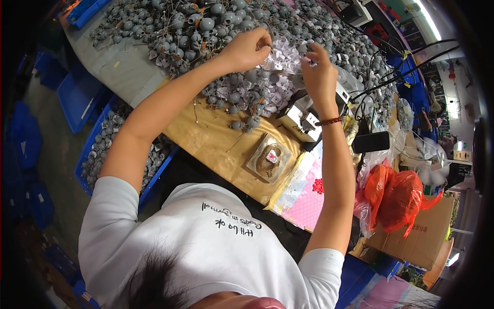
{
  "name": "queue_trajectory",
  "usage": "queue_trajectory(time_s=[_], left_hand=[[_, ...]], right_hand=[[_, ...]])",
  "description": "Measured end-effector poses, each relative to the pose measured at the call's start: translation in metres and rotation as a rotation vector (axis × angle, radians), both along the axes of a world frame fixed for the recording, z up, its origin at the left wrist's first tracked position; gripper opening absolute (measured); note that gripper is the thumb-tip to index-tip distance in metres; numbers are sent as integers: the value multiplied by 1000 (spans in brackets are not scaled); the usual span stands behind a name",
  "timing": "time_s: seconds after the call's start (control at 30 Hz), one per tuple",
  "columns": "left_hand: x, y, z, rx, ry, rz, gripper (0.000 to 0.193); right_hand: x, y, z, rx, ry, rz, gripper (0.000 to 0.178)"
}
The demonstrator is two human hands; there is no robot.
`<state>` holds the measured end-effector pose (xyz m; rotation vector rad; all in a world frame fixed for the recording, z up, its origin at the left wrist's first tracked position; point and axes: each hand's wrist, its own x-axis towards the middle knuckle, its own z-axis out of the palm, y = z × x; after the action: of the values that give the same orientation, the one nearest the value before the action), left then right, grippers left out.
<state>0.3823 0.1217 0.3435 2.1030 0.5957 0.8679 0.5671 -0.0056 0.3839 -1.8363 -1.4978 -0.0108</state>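
Both my hands are raised over a large heap of round grey plastic parts with thin wires (207,24). My left hand (248,50) is curled, thumb and fingertips pinched together; what sits in the pinch is too small to make out. To its right, my right hand (320,77) has bent fingers drawn in toward the thumb, and its grip is partly hidden. Between the hands, some grey parts are smeared by motion. Just beneath lies a pile of small white-lilac plastic pieces (280,55).
On the brown-covered table (206,136) sits a square block fixture (269,157). A small white box-shaped device (302,121) stands by my right wrist. Farther right are a dark phone (371,142), red plastic bags (401,193) and a cardboard box (419,242). A blue crate (85,165) stands lower left.
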Motion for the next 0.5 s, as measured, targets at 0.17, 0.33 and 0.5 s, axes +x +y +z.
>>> queue_trajectory(time_s=[0.17,0.33,0.5], left_hand=[[2,3,-5,-3,-80,94,18],[-29,70,-28,87,-192,424,20],[-28,64,-26,-16,-193,280,20]], right_hand=[[38,5,-19,-76,-286,150,24],[51,-13,1,-479,-154,195,25],[64,-31,6,-266,490,220,23]])
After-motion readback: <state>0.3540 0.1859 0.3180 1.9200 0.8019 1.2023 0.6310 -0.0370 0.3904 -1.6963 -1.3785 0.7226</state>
